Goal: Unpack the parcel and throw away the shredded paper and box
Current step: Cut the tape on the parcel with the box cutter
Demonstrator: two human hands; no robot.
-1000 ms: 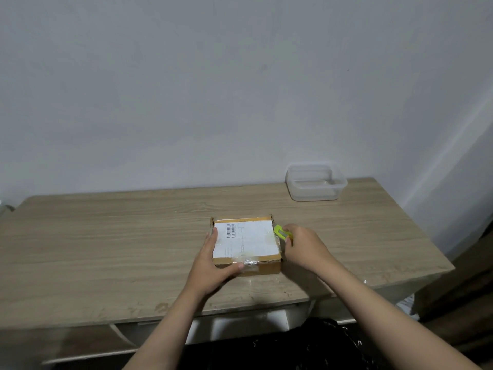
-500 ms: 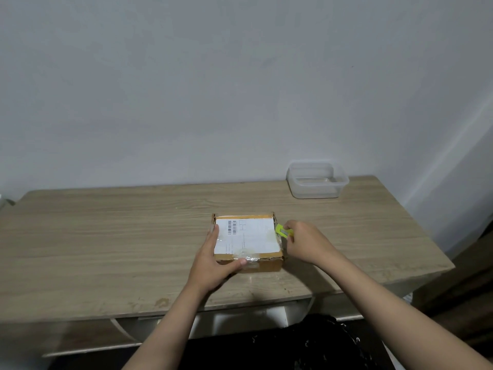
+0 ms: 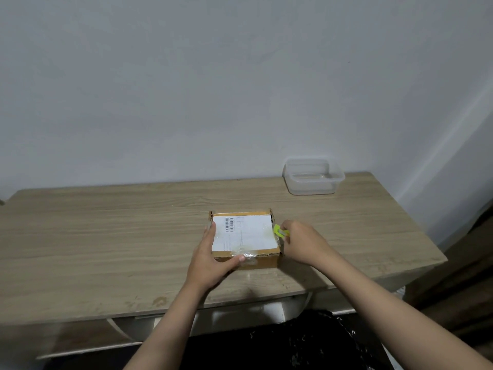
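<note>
Item: cardboard parcel (image 3: 245, 240), taped, white shipping label (image 3: 244, 233) on top. Location: middle of the wooden tabletop (image 3: 106, 236), towards the near edge.

Left hand (image 3: 210, 259): grip spread around the parcel's near-left corner, fingers along the left side, thumb pressed on the near face, steadying it.

Right hand (image 3: 301, 243): grip curled and pinching a small yellow-green cutter (image 3: 278, 231), its tip touching the parcel's right edge.

Also present: clear plastic container (image 3: 313, 176), far right of the tabletop, well apart from the parcel.

Status: parcel still sealed; by all appearances the tape is only now being cut. Outstanding: opening the flaps, removing the contents, discarding the shredded paper and box. No shredded paper visible yet.
</note>
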